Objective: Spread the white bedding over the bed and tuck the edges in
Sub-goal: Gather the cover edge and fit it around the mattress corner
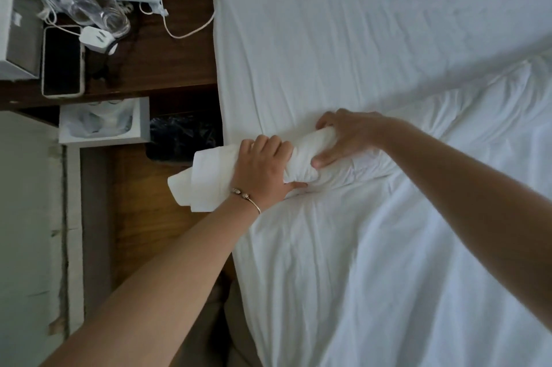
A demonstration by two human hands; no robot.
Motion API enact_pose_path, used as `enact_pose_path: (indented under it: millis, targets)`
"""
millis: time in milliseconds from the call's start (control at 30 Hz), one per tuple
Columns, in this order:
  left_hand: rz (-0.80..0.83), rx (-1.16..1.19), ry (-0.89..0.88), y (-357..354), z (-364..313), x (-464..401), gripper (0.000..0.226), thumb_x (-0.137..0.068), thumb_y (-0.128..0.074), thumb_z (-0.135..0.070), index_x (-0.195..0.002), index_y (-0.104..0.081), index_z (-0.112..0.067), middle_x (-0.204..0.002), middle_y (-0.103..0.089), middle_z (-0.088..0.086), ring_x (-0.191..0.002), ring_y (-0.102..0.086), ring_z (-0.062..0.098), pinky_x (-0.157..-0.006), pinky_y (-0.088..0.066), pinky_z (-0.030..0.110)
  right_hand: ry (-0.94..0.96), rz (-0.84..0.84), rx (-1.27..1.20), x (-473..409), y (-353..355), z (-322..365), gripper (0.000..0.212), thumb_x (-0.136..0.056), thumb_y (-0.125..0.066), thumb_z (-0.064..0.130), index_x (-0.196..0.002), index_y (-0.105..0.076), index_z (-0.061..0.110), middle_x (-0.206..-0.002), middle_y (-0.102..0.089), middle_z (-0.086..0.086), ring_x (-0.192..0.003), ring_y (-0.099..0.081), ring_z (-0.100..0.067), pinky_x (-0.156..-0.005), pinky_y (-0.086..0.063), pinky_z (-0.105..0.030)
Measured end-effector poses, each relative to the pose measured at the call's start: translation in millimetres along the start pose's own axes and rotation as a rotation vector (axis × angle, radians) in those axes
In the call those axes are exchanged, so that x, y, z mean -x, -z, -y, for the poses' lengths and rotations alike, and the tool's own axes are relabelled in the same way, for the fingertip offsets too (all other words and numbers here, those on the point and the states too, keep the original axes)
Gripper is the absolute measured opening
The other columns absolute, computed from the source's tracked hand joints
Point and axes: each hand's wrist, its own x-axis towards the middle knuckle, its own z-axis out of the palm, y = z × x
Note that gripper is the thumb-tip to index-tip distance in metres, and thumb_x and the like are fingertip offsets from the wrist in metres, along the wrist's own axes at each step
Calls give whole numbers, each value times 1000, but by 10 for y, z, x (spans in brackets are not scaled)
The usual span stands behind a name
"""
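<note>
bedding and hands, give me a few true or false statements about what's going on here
1. Both hands grip the same bunched corner of the white bedding. True.
2. The left hand wears a bracelet at the wrist. True.
3. The right hand lies flat and open on the bed. False: its fingers curl round the bunched fabric.
4. The phone lies on the bed. False: it lies on the dark wooden nightstand beside it.
5. The bunched corner hangs past the bed's edge. True.

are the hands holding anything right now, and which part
Both hands grip the bunched edge of the white bedding at the bedside: the left hand nearer its loose overhanging end, the right hand further in over the mattress.
</note>
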Motion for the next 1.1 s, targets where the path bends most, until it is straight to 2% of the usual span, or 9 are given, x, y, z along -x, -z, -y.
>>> enact_pose_path:
  millis: [133,233,400,467,633,767,900,1000,1100]
  targets:
    - [118,27,-9,94,-39,118,72,-52,-70,-74,-92,-58,-16,-86,-53,-1,-82,-50,24,-72,-38,39,-23,-271,168,131,-346,69,103,-44,-56,95,-125,-53,31,-119,-62,8,-116,-54,-18,-99,-33,-40]
    - [484,315,196,360,47,-109,89,-49,-50,-91,-111,-55,-27,-105,-54,-11,-101,-49,15,-89,-41,37,-62,-486,200,282,-623,110,95,-42,-49,97,-105,-59,27,-102,-61,9,-104,-55,-16,-92,-33,-38]
    - [1090,532,305,386,71,-453,98,-58,-69,-79,-138,-41,-29,-131,-50,-11,-119,-47,12,-105,-39,34,-74,-895,114,539,-1279,93,82,-42,-52,89,-72,-62,14,-73,-60,-1,-73,-57,-26,-75,-35,-38]
    - [1202,502,280,294,-28,-340,107,-50,-72,-80,-138,-42,-28,-134,-51,-10,-119,-50,13,-104,-41,33,-72,-1023,119,597,-1459,103,76,-48,-56,86,-67,-60,13,-68,-56,-2,-68,-54,-26,-72,-32,-38]
    - [902,401,248,231,-188,-18,98,-48,-76,-76,-124,-46,-23,-120,-52,-6,-111,-50,15,-94,-46,37,-1,-1062,214,632,-1529,50,69,-46,-65,77,-75,-62,15,-74,-55,-1,-72,-55,-26,-75,-32,-38]
    - [614,299,185,195,-323,222,87,-55,-71,-77,-117,-47,-19,-112,-53,-3,-107,-49,17,-85,-44,31,68,-566,326,646,-1112,-15,94,-32,-59,91,-103,-53,30,-100,-53,9,-93,-53,-18,-83,-38,-39]
    - [476,328,115,170,-348,324,82,-61,-70,-74,-114,-50,-15,-108,-54,-1,-105,-50,18,-84,-42,30,3,2,79,579,-550,-42,104,-34,-67,87,-123,-36,44,-126,-43,12,-120,-39,-16,-102,-27,-38]
    - [358,348,34,144,-361,416,73,-60,-74,-70,-98,-52,-11,-96,-53,2,-94,-52,22,-77,-41,31,-86,166,119,510,-469,25,125,-30,-69,86,-140,-35,37,-140,-44,6,-131,-40,-22,-105,-30,-40]
    - [263,345,-35,107,-357,515,72,-56,-77,-69,-89,-52,-10,-87,-53,4,-84,-54,25,-70,-41,32,-155,47,202,563,-654,176,126,-33,-71,88,-140,-39,30,-134,-52,8,-126,-49,-19,-97,-34,-35]
